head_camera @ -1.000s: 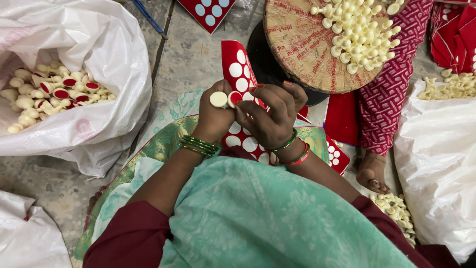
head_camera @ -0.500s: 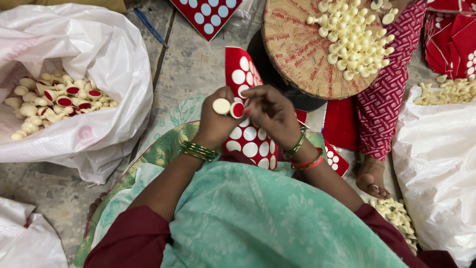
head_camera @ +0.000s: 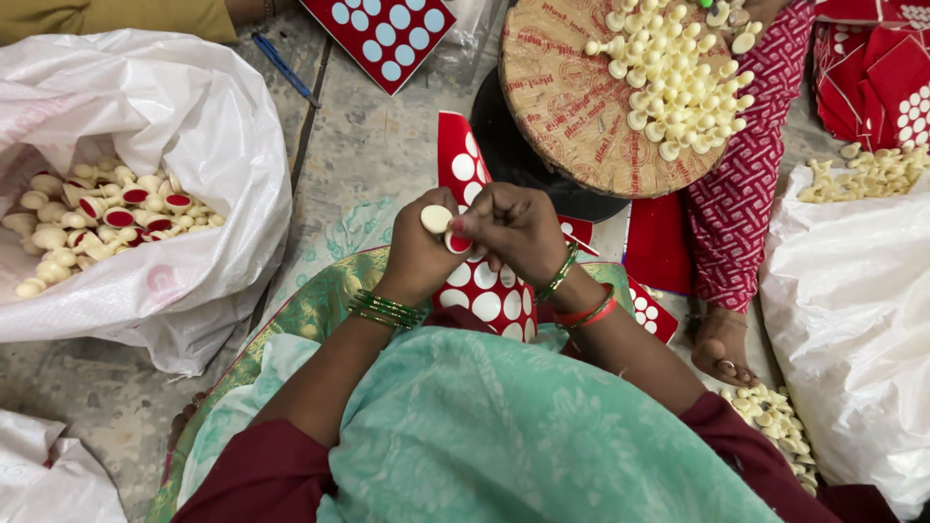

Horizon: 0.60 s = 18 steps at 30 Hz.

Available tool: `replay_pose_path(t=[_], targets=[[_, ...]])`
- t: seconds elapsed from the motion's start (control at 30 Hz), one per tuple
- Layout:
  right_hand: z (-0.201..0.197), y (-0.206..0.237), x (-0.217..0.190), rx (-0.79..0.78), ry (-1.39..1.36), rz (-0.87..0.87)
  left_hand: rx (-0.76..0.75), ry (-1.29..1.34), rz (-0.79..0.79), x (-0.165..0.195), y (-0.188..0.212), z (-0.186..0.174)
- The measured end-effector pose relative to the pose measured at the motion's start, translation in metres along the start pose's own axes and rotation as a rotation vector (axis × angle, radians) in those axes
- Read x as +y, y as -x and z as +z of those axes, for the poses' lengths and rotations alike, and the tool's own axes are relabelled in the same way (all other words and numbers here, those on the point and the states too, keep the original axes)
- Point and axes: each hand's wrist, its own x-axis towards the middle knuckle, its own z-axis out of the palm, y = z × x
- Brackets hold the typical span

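Pinching a cream cap piece [head_camera: 436, 218] at chest height, left hand [head_camera: 417, 254] fingers pressed tog.; right hand [head_camera: 513, 232] nips a red sticker dot [head_camera: 458, 242] vs. it. Risk: dot creases/sticks off-centre if grip slips.

Bright even daylight, soft faint shadows, sharp focus, no glare.

Red dotted sheet [head_camera: 484, 295] mostly hidden behind hands; woven tray [head_camera: 572, 107] cut off.
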Motion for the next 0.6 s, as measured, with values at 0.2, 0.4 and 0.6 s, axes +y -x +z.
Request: replay_pose_path(t=[0.2,0.4,0.6], targets=[[0.002,-0.003,0.009,-0.084,0.071,-0.149,0.053,-0.034,-0.034,-0.015,0.002,0.001],[0.004,0.003,0.022,0.023,0.143,-0.283,0.158,0.052,-0.043,-0.025,-0.012,-0.024],[-0.035,-0.002,0.046,0.319,-0.022,-0.176,0.506,0.58,0.058,-0.011,-0.015,-0.163]])
